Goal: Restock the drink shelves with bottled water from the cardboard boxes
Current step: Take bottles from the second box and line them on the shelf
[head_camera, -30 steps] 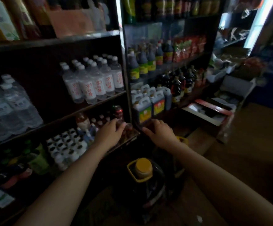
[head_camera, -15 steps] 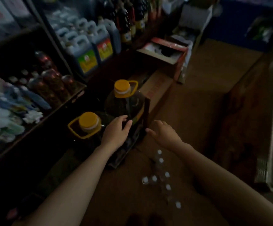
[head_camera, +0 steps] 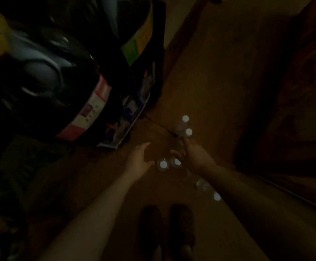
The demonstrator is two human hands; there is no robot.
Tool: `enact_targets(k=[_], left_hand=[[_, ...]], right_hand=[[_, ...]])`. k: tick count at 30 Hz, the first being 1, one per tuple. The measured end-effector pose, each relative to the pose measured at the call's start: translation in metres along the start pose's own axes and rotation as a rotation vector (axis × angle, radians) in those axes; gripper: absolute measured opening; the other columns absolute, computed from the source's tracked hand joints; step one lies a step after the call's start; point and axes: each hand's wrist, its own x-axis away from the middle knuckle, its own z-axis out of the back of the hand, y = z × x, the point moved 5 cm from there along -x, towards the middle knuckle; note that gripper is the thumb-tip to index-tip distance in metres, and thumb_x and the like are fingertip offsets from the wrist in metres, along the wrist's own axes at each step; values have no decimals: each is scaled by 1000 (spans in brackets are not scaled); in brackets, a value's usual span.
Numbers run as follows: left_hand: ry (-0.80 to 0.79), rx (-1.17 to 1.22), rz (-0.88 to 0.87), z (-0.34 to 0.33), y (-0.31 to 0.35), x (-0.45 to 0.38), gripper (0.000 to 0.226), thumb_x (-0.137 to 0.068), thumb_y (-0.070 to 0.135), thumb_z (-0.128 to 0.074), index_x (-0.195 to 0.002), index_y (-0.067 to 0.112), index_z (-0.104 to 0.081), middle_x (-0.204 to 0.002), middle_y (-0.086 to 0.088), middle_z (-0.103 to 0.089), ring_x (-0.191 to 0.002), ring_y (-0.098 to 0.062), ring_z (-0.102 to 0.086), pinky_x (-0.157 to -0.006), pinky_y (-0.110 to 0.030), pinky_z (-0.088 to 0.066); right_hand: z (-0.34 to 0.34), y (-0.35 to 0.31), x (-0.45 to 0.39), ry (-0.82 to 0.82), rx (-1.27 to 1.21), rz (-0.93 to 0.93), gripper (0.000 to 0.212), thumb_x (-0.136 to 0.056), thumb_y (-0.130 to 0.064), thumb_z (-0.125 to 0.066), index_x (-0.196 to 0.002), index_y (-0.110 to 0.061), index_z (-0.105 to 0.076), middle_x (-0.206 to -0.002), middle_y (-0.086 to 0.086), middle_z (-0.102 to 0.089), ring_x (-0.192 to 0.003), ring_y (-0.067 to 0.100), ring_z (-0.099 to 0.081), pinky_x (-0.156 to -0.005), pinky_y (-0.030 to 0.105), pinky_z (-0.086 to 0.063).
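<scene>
water bottles [head_camera: 174, 162] on floor [head_camera: 210, 81] between hands | large jugs [head_camera: 63, 87] left | shoes [head_camera: 166, 228] below

Dim shop aisle, seen from above.
I see a brown floor [head_camera: 200, 63] in low light, big dark jugs [head_camera: 46, 78] crowding the left, a dark wooden counter [head_camera: 294, 102] along the right.

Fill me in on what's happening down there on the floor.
A person is bending over a group of small water bottles standing on the floor, seen dimly from above by their white caps. The left hand and right hand reach down on either side of two caps, fingers spread, neither gripping a bottle yet. More caps show farther out and beside the right forearm. Large dark jugs stand to the left, and the person's shoes are at the bottom.
</scene>
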Motion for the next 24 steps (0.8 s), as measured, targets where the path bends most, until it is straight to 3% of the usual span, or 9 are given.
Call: enact_targets(k=[6, 9, 12, 14, 16, 21, 24], left_hand=[[-179, -4, -30, -86, -65, -50, 102, -68, 16, -84, -149, 28, -22, -154, -3, -26, -141, -22, -27, -114, -39, -31], [-161, -1, -85, -112, -73, -75, 104, -66, 13, -84, -149, 30, -22, -157, -3, -18, -143, -21, -21, -112, -29, -25], [-121, 149, -133, -135, -67, -94, 85, -70, 4, -80, -143, 19, -40, -154, -7, -27, -140, -21, -30, -105, -19, -26], [-102, 247, -118, -149, -68, -99, 60, -75, 1, -74, -131, 11, -54, -144, -11, -44, -133, -24, -42, -110, -32, -35], [-71, 300, -91, -155, -71, -97, 52, -80, 0, -68, -129, 9, -55, -135, -10, -54, -126, -23, -50, -106, -40, -43], [57, 353, -61, -118, -57, -79, 51, -80, 1, -67, -128, 14, -55, -130, -6, -58, -122, -20, -53, -100, -39, -48], [77, 347, -129, -76, -27, -61, 44, -82, 4, -65, -124, 18, -57, -127, -4, -59, -120, -18, -53, -98, -37, -49]], right_hand=[[-71, 33, -46, 33, 102, 111, 51, -96, -45, -49, -132, -10, -43, -128, 13, -52, -112, 28, -52, -89, 33, -40], [-88, 51, -68, 106, 22, 105, 41, -98, -42, -44, -125, -11, -47, -113, 12, -59, -98, 26, -58, -78, 31, -42], [-94, 65, -83, 235, -224, 44, 34, -98, -44, -43, -108, -14, -55, -94, 2, -65, -83, 15, -61, -75, 30, -49], [-95, 70, -86, 276, -356, -12, 29, -98, -45, -42, -97, -18, -54, -81, -10, -58, -72, -1, -54, -67, 14, -42], [-95, 73, -85, 289, -429, -25, 31, -98, -46, -41, -98, -18, -55, -79, -15, -55, -70, -6, -51, -63, 10, -37], [-69, 64, -68, 278, -404, 23, 32, -99, -46, -38, -103, -20, -56, -84, -8, -59, -73, 0, -55, -63, 18, -42], [-39, 44, -55, 215, -416, 56, 38, -99, -47, -37, -104, -16, -58, -90, 3, -66, -80, 15, -64, -71, 32, -53]])
